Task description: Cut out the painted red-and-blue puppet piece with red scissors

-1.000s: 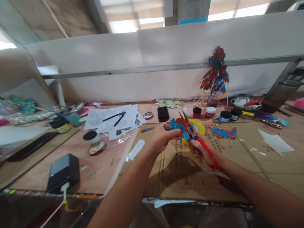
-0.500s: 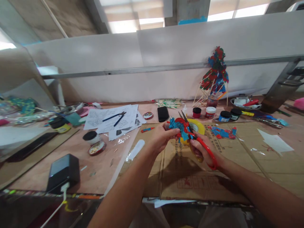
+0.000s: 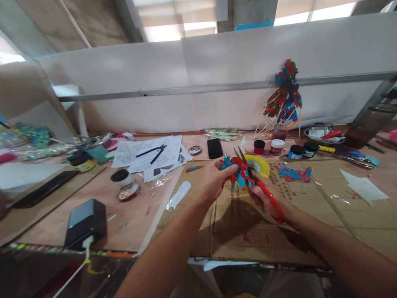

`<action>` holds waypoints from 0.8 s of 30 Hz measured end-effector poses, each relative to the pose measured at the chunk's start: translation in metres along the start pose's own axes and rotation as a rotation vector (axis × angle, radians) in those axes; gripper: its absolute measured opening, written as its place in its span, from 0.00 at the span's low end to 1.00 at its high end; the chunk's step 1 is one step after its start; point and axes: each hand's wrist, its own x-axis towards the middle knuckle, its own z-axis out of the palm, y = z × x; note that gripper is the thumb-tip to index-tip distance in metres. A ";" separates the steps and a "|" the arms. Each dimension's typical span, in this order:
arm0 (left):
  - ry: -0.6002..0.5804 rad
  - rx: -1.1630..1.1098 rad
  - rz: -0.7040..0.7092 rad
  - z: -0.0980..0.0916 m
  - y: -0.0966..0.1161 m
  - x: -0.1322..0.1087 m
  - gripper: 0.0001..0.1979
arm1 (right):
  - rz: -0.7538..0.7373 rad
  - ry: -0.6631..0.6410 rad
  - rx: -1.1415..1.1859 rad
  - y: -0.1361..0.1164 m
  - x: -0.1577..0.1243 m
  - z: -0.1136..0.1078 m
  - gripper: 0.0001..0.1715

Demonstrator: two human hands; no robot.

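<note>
Both bare forearms reach forward and converge at centre. The left hand (image 3: 214, 181) pinches thumb against fingertips in a closed grip. The right hand (image 3: 267, 199) has its fingers curled shut, wrist angled inward.

Your left hand (image 3: 214, 182) covers the left part of the painted cutout (image 3: 237, 169), and the scissors (image 3: 263, 190) cross its right side, so where the blades meet it is unclear. The yellow tape roll (image 3: 261, 164) shows only partly behind them. The print on the cardboard (image 3: 310, 207) is too small to read; a pink thing (image 3: 393, 135) is cut off at the right edge.
</note>
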 end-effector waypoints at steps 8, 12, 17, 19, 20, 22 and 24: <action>0.001 0.009 0.000 0.000 0.002 -0.001 0.20 | 0.020 -0.014 0.059 0.005 -0.002 0.000 0.16; 0.005 0.016 0.017 0.000 0.002 -0.001 0.19 | 0.006 -0.008 0.040 0.003 -0.004 -0.001 0.14; 0.002 0.008 0.021 0.000 0.004 -0.001 0.19 | 0.032 -0.009 0.061 -0.003 -0.003 0.001 0.16; 0.000 0.007 0.014 0.001 0.006 -0.002 0.18 | 0.044 -0.001 0.060 -0.004 -0.003 0.002 0.17; -0.002 0.006 0.009 0.001 0.007 -0.003 0.18 | 0.048 0.000 0.054 -0.005 -0.002 0.002 0.18; 0.001 -0.001 0.003 0.002 0.008 -0.004 0.18 | 0.052 0.001 0.047 -0.005 -0.002 0.002 0.18; 0.014 -0.020 0.005 0.003 0.009 -0.005 0.19 | 0.050 0.000 0.059 -0.003 -0.002 0.002 0.18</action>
